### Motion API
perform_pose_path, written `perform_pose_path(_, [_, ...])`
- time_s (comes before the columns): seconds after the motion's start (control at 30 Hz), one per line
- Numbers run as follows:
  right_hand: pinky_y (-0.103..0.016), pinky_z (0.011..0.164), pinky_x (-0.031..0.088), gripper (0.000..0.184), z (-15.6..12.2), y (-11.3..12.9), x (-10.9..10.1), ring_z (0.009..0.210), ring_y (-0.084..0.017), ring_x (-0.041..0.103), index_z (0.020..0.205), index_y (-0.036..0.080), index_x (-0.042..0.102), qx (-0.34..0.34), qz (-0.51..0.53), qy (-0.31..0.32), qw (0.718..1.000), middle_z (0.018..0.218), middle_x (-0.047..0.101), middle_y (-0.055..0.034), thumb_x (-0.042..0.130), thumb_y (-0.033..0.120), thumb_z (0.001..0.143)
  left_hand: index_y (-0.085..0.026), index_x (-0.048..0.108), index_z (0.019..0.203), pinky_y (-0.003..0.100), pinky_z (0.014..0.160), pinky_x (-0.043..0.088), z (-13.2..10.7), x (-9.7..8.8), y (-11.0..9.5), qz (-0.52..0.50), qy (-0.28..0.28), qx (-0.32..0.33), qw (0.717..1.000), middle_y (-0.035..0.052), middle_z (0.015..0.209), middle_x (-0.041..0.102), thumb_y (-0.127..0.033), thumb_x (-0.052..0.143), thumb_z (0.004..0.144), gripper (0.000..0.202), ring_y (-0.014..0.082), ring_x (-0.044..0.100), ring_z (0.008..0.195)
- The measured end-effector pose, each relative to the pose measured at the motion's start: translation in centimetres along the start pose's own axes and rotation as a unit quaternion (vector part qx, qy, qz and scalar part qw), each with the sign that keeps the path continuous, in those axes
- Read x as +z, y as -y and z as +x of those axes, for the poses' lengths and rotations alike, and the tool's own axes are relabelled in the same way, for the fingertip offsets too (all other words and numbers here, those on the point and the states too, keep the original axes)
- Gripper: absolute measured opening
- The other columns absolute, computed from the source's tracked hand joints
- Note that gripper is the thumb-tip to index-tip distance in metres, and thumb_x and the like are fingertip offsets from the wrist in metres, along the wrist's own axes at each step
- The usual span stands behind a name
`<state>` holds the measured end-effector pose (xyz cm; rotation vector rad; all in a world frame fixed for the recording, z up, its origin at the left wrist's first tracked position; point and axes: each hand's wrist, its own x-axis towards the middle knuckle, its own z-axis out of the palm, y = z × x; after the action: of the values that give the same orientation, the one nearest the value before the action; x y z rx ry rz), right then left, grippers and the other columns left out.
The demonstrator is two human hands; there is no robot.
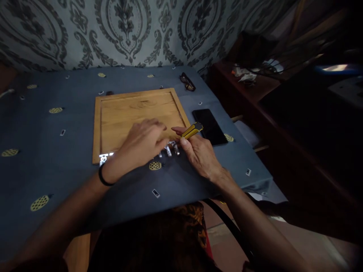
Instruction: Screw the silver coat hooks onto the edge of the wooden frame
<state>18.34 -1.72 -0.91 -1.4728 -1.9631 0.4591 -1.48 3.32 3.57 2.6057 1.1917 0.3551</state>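
Observation:
My right hand (200, 153) grips a yellow and black tool (193, 130), likely a utility knife, near the right front corner of a wooden board (119, 113). My left hand (143, 145), with a black band on the wrist, rests palm down at the board's front edge, its fingers curled over shiny metal pieces (171, 148). Another shiny metal piece (103, 158) shows at the board's left front corner. What lies under the left palm is hidden.
A blue patterned cloth (56, 151) covers the table. A black phone (209, 126) lies right of the board, and dark glasses (187, 82) lie farther back. Dark wooden furniture (283, 113) stands at the right. Patterned wallpaper backs the table.

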Motion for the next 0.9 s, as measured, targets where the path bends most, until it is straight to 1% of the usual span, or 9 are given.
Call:
perform_pose_path(0.1, [-0.039, 0.079, 0.055, 0.063, 0.0, -0.4, 0.2, 0.088, -0.024, 0.071, 0.120, 0.022, 0.067, -0.002, -0.013, -0.005, 1.000, 0.099, 0.075, -0.0106, 0.025, 0.065, 0.101, -0.017, 0.068, 0.115, 0.035, 0.092, 0.052, 0.1, -2.2, -0.9, -0.130, -0.073, 0.017, 0.989, 0.0067, 0.115, 0.072, -0.030, 0.057, 0.100, 0.022, 0.0216, 0.067, 0.107])
perform_pose_path(0.2, [-0.036, 0.077, 0.053, 0.068, 0.0, -0.8, 0.5, 0.081, -0.023, 0.068, 0.102, 0.021, 0.069, -0.019, -0.025, -0.019, 0.999, 0.087, 0.071, -0.0100, 0.020, 0.068, 0.100, -0.018, 0.066, 0.120, 0.030, 0.093, 0.052, 0.6, -2.8, -2.5, -0.216, -0.090, 0.068, 0.970, 0.0040, 0.115, 0.073, -0.028, 0.061, 0.098, 0.025, 0.0178, 0.068, 0.106])
perform_pose_path(0.33, [-0.033, 0.070, 0.049, 0.071, 0.1, -1.1, 0.5, 0.079, -0.021, 0.066, 0.095, 0.018, 0.068, -0.039, -0.047, -0.008, 0.998, 0.089, 0.072, -0.0122, 0.016, 0.065, 0.102, -0.018, 0.070, 0.109, 0.032, 0.089, 0.054, 1.5, -2.1, -3.7, -0.228, -0.084, 0.111, 0.964, 0.0037, 0.105, 0.075, -0.025, 0.064, 0.096, 0.016, 0.0190, 0.070, 0.097])
perform_pose_path(0.4, [-0.032, 0.067, 0.047, 0.069, 0.1, -1.0, 0.4, 0.076, -0.020, 0.066, 0.094, 0.017, 0.068, -0.034, -0.051, -0.007, 0.998, 0.088, 0.072, -0.0123, 0.018, 0.063, 0.103, -0.018, 0.071, 0.097, 0.032, 0.083, 0.054, 1.8, -1.8, -3.7, -0.225, -0.085, 0.114, 0.964, 0.0032, 0.097, 0.075, -0.023, 0.063, 0.095, 0.010, 0.0190, 0.070, 0.090])
perform_pose_path(0.47, [-0.032, 0.067, 0.048, 0.066, 0.0, -1.0, 0.3, 0.076, -0.021, 0.066, 0.094, 0.017, 0.068, -0.030, -0.051, -0.008, 0.998, 0.087, 0.072, -0.0119, 0.022, 0.063, 0.103, -0.018, 0.070, 0.090, 0.032, 0.077, 0.053, 2.1, -1.9, -3.5, -0.220, -0.081, 0.107, 0.966, 0.0025, 0.090, 0.074, -0.021, 0.061, 0.095, 0.011, 0.0184, 0.069, 0.084])
perform_pose_path(0.6, [-0.037, 0.078, 0.055, 0.056, -0.8, -1.0, 0.6, 0.089, -0.024, 0.071, 0.111, 0.018, 0.064, -0.025, 0.002, -0.015, 1.000, 0.096, 0.075, -0.0101, 0.040, 0.067, 0.098, -0.017, 0.069, 0.090, 0.030, 0.074, 0.050, 2.2, -2.2, -3.3, -0.219, -0.076, 0.100, 0.968, 0.0022, 0.085, 0.073, -0.021, 0.062, 0.095, 0.010, 0.0182, 0.067, 0.081])
perform_pose_path(0.7, [-0.040, 0.086, 0.057, 0.051, -1.9, -1.2, 1.1, 0.097, -0.024, 0.072, 0.124, 0.020, 0.058, -0.015, 0.061, -0.045, 0.997, 0.106, 0.075, -0.0099, 0.054, 0.061, 0.095, -0.017, 0.070, 0.091, 0.029, 0.074, 0.049, 2.2, -2.2, -3.3, -0.221, -0.084, 0.099, 0.967, 0.0033, 0.086, 0.073, -0.023, 0.064, 0.095, 0.009, 0.0180, 0.067, 0.082])
perform_pose_path(0.8, [-0.037, 0.083, 0.056, 0.044, -2.9, -1.3, 1.6, 0.092, -0.022, 0.070, 0.112, 0.020, 0.062, 0.011, 0.051, -0.105, 0.993, 0.101, 0.073, -0.0089, 0.061, 0.060, 0.092, -0.016, 0.070, 0.091, 0.029, 0.076, 0.049, 2.2, -2.1, -3.2, -0.220, -0.091, 0.098, 0.966, 0.0042, 0.088, 0.074, -0.025, 0.063, 0.096, 0.013, 0.0176, 0.068, 0.083])
perform_pose_path(0.9, [-0.030, 0.068, 0.050, 0.042, -3.3, -1.2, 1.9, 0.073, -0.017, 0.064, 0.091, 0.019, 0.064, 0.062, 0.029, -0.097, 0.993, 0.083, 0.069, -0.0052, 0.064, 0.061, 0.089, -0.017, 0.070, 0.092, 0.028, 0.076, 0.050, 2.0, -1.9, -3.1, -0.222, -0.101, 0.096, 0.965, 0.0031, 0.090, 0.074, -0.026, 0.063, 0.096, 0.013, 0.0168, 0.068, 0.084])
